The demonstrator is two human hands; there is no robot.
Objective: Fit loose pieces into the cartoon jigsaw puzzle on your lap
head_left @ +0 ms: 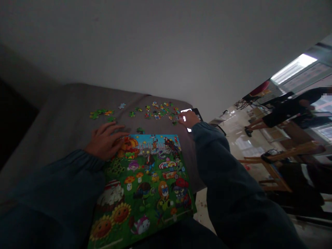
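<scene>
A colourful cartoon jigsaw puzzle (147,186) on a green board lies tilted at the near edge of the grey cloth surface, over my lap. My left hand (105,140) is open, its spread fingers resting at the puzzle's upper left edge. Reaching farther out, my right hand (190,119) has its fingers bent together beside loose puzzle pieces (158,112); anything between the fingertips is too small to make out. Partly under that hand is a phone (186,111) with a bright screen. More loose pieces (100,113) lie beyond my left hand.
A pale wall (155,52) rises behind the grey cloth surface (70,107). To the right are a shiny floor (241,141), a wooden chair (275,173) and a person in dark clothes (285,109). A dark object (197,114) sits beside the phone.
</scene>
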